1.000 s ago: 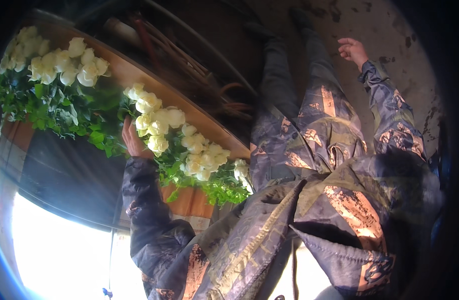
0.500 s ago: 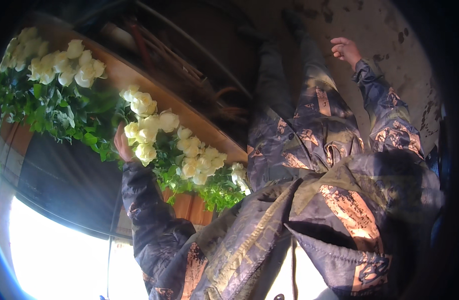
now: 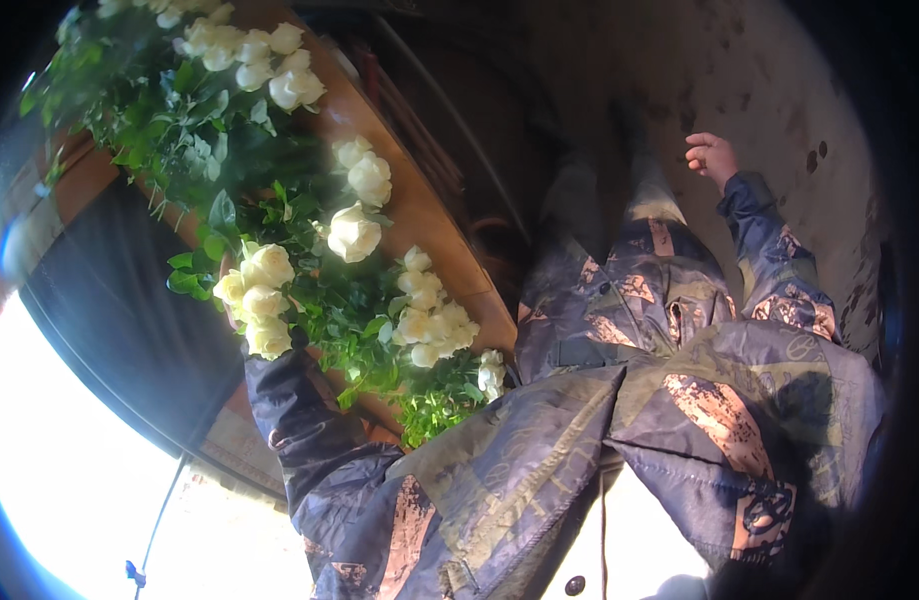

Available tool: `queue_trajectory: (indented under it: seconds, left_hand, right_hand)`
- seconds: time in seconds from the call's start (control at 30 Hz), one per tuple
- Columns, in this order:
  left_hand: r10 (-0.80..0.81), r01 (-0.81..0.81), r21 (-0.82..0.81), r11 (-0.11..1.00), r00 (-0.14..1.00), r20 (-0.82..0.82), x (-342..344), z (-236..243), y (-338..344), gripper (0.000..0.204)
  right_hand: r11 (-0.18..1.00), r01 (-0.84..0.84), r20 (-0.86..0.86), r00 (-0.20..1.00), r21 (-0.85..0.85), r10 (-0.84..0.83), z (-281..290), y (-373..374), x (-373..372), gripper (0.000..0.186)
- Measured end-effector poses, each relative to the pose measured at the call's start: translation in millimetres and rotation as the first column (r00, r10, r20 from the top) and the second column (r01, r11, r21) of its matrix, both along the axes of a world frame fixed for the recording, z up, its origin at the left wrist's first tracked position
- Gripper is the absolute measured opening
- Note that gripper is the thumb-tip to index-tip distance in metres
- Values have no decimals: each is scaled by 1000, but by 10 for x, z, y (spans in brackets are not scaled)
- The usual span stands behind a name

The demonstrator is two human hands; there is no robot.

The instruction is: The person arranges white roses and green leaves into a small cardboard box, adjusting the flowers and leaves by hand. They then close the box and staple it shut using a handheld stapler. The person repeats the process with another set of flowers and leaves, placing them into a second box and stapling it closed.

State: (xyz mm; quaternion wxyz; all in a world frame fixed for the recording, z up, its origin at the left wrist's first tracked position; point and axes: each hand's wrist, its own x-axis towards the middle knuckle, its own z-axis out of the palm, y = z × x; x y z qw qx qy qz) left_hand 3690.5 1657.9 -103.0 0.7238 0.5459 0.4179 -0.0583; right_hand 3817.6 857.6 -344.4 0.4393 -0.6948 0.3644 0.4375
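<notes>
Cream-white rose bunch [image 3: 262, 297] apart, at your mostly hidden left hand [image 3: 226, 266], grip: cannot tell; leafy white roses [image 3: 429, 322] remain on brown wooden counter [image 3: 411, 192]; right hand [image 3: 712, 158] empty, half-open.

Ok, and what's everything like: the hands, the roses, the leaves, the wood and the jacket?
Bunched white roses, partly open, heads close together
Left hand, mostly hidden behind those roses, grip unclear
Right hand, empty, fingers loosely curled
Leaves, green, spread out
Wooden board, partly covered by flowers
Jacket, worn, creased

A cord [image 3: 162, 515] runs near a dark panel [image 3: 119, 320]; the floor [image 3: 779, 90] is spotted.
</notes>
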Motion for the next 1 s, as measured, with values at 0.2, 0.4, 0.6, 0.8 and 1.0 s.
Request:
queue_trajectory:
  seconds: [0.2, 0.4, 0.6, 0.8, 1.0]
  left_hand:
    - [80, -51, -142, 989, 975, 207, -193, 61, 54, 59]
    - [220, -203, -100, 974, 952, 214, -138, -32, 282, 53]
    - [219, -221, -46, 974, 878, 426, -235, 139, 306, 57]
    - [146, -265, 147, 953, 827, 543, -290, 1039, -181, 59]
    - [387, -429, -75, 900, 707, 592, -437, 1918, -728, 59]
  right_hand:
    - [945, -201, 211, 966, 258, 148, 843, 1612, 353, 30]
    - [503, -366, 215, 918, 783, 334, 1479, 3841, 41, 57]
    - [299, -103, 66, 989, 949, 132, 1912, 5274, -460, 83]
    - [90, -301, 300, 954, 950, 21, 2747, 5805, -258, 56]
    - [-109, -368, 358, 928, 923, -102, 3601, 6019, -253, 29]
